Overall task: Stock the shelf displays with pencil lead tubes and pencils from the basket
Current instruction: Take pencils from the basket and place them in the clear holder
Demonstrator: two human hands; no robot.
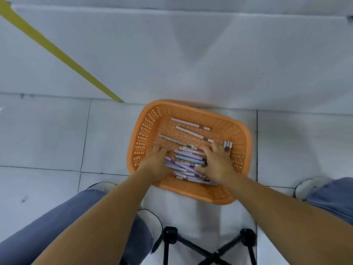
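Likely shop: tiled floor (47, 140), pencil-filled basket (191, 106), white shelf base (172, 54).

Basket (143, 131): orange, on the tiled floor (47, 134).
Pencils (188, 159): lilac and blue pile inside the basket.
Left hand (155, 160): at the pile's left edge, grip unclear.
Right hand (217, 162): spread over the pile's right side.

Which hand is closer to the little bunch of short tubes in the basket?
Right. The right hand sits just beside the short tubes, almost touching them. The left hand is across the pencil pile, by the left wall of the basket.
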